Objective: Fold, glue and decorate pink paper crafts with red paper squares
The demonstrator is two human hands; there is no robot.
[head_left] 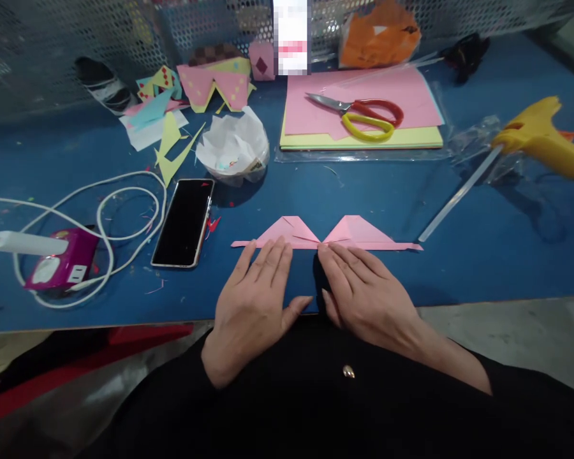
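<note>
A folded pink paper strip lies on the blue desk, just beyond the person's fingertips, with its long axis running left to right, roughly along the near edge. It has 2 raised peaks with a dip between them, and both peaks point away from the body. The left hand is flat and uncurled, its fingertips on the lower edge below the left peak. The right hand is also spread flat, gripping nothing, its index fingertip right at the dip (so it sits nearer the strip's middle than the left). Both narrow ends stick out past the hands. The phone lies to the left; the glue gun's clear stick ends just beside the right tip.
</note>
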